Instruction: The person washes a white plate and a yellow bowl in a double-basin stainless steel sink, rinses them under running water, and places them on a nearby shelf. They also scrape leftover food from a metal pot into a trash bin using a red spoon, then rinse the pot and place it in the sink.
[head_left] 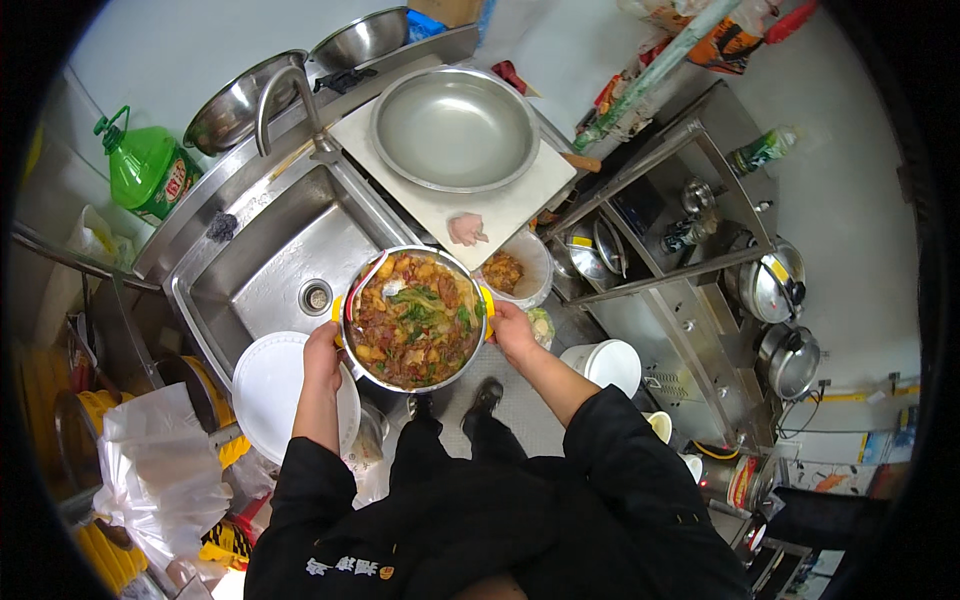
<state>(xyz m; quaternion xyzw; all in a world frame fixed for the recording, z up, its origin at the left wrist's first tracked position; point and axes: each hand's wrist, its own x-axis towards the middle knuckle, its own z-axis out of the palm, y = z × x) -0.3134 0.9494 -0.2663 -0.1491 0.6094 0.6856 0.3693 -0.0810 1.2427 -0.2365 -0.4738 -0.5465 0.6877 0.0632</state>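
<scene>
Two hands, one pot between them

The round pot (412, 389), full of mixed food (415, 330), lies straight between the left hand (322, 355) and the right hand (515, 330), neither clearly nearer. Its handle line runs left to right; each hand is closed around a yellow handle, the right handle (488, 308) slightly farther out. Beyond, leftward, lies the sink (260, 270), its near corner hidden by the pot. Fingertips, pot underside and any contact with the sink edge cannot be made out.

Ahead of my left hand (322, 356): passage over the rectangular stainless-steel sink (290, 252); a round white lid (275, 390) crowds beneath. Between hands, a round metal pot (378, 380) blocks. Beyond my right hand (514, 330): white plastic bin (540, 266).
</scene>
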